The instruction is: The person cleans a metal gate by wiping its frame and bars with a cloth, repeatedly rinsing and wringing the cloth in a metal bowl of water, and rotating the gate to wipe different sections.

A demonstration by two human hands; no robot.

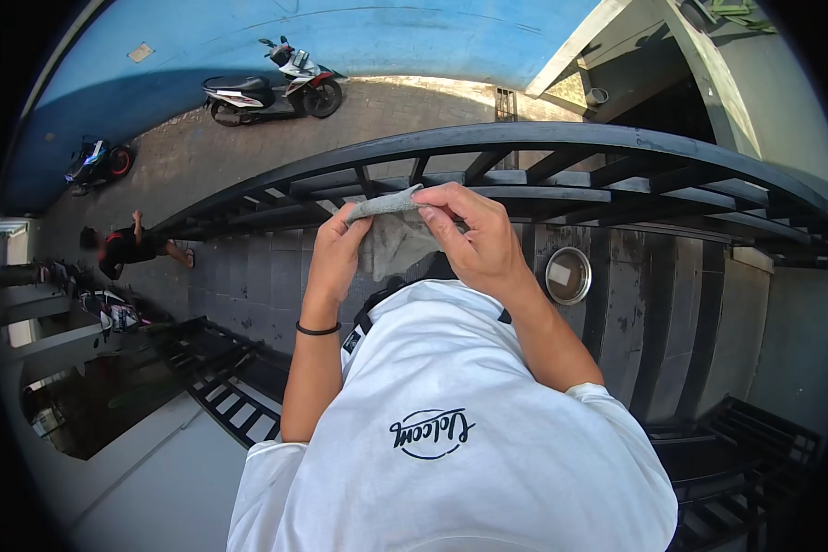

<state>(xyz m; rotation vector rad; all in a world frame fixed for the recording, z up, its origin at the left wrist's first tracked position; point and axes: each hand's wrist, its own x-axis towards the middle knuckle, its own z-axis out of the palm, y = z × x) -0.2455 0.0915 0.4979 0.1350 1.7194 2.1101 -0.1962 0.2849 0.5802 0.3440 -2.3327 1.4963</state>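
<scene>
A grey cloth (391, 241) is stretched between both hands in front of my chest, close to the black railing. Its upper edge looks folded or rolled, and the rest hangs down in creases. My left hand (338, 247) pinches one end of that edge between thumb and fingers; a black band circles the wrist. At the other end, my right hand (469, 230) grips the cloth with thumb and forefinger. Both hands are closed on the fabric. Whether the cloth touches the railing I cannot tell.
A black metal railing (635, 138) curves across just beyond my hands. On the dark tiled floor to the right stands a round metal basin (569, 276) with something pale inside. Beyond the railing are a parked motorbike (271, 92) and, at the left, another person (138, 248).
</scene>
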